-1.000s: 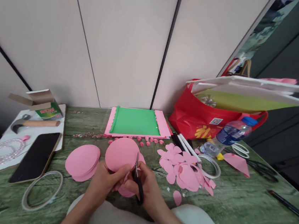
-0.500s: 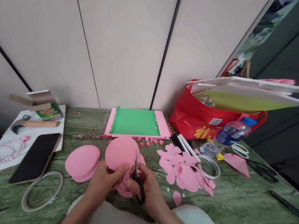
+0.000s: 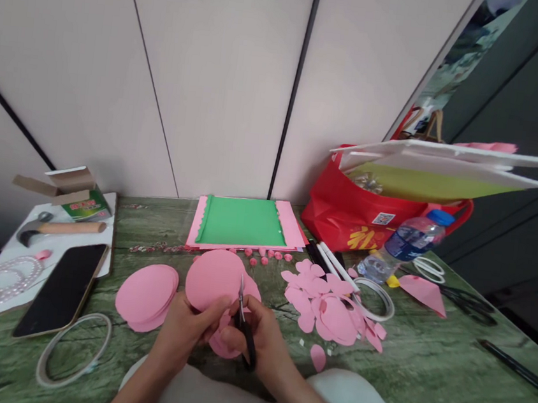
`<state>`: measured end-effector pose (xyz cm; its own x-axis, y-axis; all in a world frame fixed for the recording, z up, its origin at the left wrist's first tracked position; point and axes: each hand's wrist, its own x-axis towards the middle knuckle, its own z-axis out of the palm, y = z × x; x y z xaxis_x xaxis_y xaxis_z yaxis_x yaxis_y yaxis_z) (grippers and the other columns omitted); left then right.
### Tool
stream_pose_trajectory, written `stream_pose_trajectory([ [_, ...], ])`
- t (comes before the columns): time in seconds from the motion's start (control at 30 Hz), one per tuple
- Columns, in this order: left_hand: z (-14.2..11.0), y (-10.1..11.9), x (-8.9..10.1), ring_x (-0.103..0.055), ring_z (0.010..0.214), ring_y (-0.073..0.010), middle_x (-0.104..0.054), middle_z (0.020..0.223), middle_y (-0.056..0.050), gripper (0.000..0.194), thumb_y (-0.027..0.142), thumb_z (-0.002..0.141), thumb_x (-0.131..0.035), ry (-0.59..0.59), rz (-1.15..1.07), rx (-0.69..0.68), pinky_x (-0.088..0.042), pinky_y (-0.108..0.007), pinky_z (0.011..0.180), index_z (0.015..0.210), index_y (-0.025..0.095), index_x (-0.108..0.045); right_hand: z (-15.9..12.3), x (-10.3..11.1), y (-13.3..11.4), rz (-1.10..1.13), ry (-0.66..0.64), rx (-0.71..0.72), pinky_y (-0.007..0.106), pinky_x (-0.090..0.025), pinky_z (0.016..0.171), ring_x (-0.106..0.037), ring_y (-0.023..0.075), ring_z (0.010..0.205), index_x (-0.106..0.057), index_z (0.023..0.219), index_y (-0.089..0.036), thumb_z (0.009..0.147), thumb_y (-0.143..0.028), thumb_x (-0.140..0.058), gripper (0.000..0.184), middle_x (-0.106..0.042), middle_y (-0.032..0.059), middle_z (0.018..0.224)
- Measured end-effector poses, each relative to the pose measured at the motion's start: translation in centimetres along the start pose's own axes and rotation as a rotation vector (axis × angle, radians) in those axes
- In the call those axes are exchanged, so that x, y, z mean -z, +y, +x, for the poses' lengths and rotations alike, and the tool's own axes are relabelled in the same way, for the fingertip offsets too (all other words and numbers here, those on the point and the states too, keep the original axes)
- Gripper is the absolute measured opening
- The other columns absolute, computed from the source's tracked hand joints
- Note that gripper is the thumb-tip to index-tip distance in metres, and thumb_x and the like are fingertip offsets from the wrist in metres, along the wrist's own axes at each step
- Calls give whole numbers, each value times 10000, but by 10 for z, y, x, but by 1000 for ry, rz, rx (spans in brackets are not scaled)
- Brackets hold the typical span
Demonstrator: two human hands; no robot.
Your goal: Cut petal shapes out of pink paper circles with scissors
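Noted since the earlier frame: slight leftward drift of the whole view, with red bag and bottle a touch farther left; little change in the hold. Holding pink disc raised over worktop, near mid-view, with left hand, grip clamped on its lower edge by thumb and fingers. Gripping scissors in right hand, grip closed around the black handles, with blades aimed away from the body at the disc's right edge (cannot tell whether parted or together, nor whether touching the paper). Seen below, between the hands: more pink paper, partly hidden. Logged left of left hand: stack of pink discs, apart from the held one; farther left, tape ring just beside phone, then hammer and opened box on white board. Recorded behind: green sheet atop pink sheets. Recorded right of right hand: loose pile of pink cutouts.
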<state>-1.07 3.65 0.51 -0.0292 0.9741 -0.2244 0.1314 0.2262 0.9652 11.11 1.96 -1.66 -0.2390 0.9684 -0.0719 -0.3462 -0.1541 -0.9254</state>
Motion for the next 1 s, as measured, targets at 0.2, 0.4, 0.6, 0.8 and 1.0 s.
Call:
stream_pose_trajectory([
  [0.2, 0, 1, 1, -280, 319, -54, -354, 294, 49, 393, 416, 581, -641, -43, 49, -3, -194, -198, 340, 361, 154, -448, 1, 4, 0, -8, -1, 27, 191, -306, 475, -397, 88, 534, -440, 696, -193, 484, -367, -802, 454, -480, -55, 589],
  [0.4, 0, 1, 2, -277, 328, -55, -356, 303, 50, 395, 425, 580, -646, -63, 28, -3, -189, -198, 343, 367, 153, -457, 1, 6, 4, -22, -10, 22, 187, -263, 452, -340, 74, 508, -453, 733, -193, 519, -355, -785, 427, -456, -65, 578],
  [0.6, 1, -1, 1, -252, 319, -46, -326, 288, 59, 427, 427, 567, -644, -48, 9, -24, -177, -195, 341, 332, 162, -407, 3, 7, 6, -18, 3, -9, 178, -251, 427, -326, 62, 479, -453, 718, -191, 494, -331, -794, 431, -448, -79, 530],
  [0.8, 2, -4, 2, -247, 320, -44, -318, 290, 61, 448, 438, 594, -631, -55, 22, -38, -167, -201, 350, 334, 166, -387, 3, 5, 4, -34, 34, -73, 171, -273, 408, -339, 54, 425, -453, 697, -185, 515, -387, -768, 416, -448, -82, 484],
  [1.0, 2, -3, 2, -343, 301, -66, -414, 313, 27, 431, 464, 633, -606, -110, -15, -11, -216, -198, 333, 371, 151, -466, 2, 4, 4, -29, 21, -62, 189, -326, 385, -405, 75, 376, -454, 682, -194, 542, -438, -738, 400, -480, -73, 444],
])
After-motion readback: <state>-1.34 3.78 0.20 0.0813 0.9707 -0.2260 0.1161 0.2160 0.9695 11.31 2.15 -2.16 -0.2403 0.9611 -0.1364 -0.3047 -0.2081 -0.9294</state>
